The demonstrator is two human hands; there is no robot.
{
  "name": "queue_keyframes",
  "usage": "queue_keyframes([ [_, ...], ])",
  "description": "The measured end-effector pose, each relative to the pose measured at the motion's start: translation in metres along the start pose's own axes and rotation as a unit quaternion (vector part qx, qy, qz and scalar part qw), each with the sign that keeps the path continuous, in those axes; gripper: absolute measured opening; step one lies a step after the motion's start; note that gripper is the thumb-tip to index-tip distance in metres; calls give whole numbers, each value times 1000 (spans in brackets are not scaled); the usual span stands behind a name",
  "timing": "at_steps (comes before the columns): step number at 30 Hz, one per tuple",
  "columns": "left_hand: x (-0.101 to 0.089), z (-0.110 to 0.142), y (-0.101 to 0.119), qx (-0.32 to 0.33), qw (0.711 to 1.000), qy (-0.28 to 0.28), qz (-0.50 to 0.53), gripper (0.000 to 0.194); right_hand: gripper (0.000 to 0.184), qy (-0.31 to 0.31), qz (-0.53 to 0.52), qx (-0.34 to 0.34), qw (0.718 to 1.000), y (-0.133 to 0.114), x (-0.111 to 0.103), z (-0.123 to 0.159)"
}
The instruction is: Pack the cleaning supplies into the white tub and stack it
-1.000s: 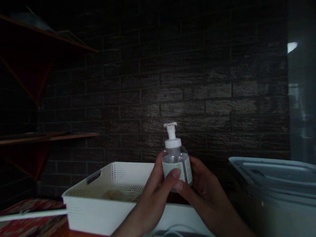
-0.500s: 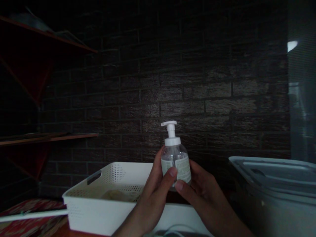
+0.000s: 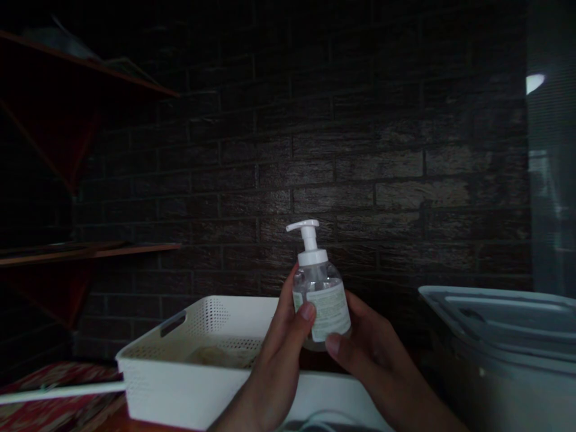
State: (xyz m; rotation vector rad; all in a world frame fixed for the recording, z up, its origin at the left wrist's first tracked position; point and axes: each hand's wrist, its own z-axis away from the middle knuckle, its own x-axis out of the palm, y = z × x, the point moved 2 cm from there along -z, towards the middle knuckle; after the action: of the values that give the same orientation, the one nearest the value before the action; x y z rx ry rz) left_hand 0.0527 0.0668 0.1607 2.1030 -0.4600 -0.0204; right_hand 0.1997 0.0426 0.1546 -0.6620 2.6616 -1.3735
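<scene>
1. Pump bottle (image 3: 321,306) is up in the air, leaning a bit left, nozzle pointing left too.
2. Left hand (image 3: 283,354) has its grip closed round one side, thumb on the label.
3. Right hand (image 3: 382,354) grips the other side, thumb down low.
4. White basket (image 3: 180,384) sits behind the wrists, lidded bin (image 3: 517,366) off right.

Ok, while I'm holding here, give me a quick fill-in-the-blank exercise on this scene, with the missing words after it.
The left hand and the right hand hold a clear bottle with a white ____ on top.
The bottle's nozzle points toward the ____ side of the picture.
The perforated basket is ____ in colour.
The wall behind the bottle shows a pattern of dark ____.

Missing words: pump; left; white; bricks.
</scene>
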Motion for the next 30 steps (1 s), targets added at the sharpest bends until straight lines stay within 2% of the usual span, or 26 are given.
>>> queue_keyframes([
  [3,0,0,0,-1,1000,-13,-9,69,51,-4,13,-22,1000,4,1,-2],
  [7,2,-1,-4,4,999,-35,6,84,50,6,45,-43,998,8,1,-3],
  [10,3,-1,-7,6,999,-30,19,81,54,3,32,-41,999,7,0,-3],
  [13,2,-2,-8,10,999,-26,21,76,57,-21,-4,-12,1000,2,1,-2],
  [16,-1,-2,-7,15,1000,-18,18,73,56,-34,-36,11,999,-4,1,-3],
  [19,-2,-2,-6,10,1000,-17,21,73,53,-27,-35,3,999,-3,1,-4],
  [23,0,-3,-4,3,1000,-12,-1,74,54,18,62,-42,997,7,-3,-4],
  [27,5,-6,-4,-4,999,-41,-20,73,66,56,202,-78,975,11,-7,-3],
  [30,6,-9,-3,-5,998,-62,-7,68,70,77,258,-86,959,11,-9,-2],
])
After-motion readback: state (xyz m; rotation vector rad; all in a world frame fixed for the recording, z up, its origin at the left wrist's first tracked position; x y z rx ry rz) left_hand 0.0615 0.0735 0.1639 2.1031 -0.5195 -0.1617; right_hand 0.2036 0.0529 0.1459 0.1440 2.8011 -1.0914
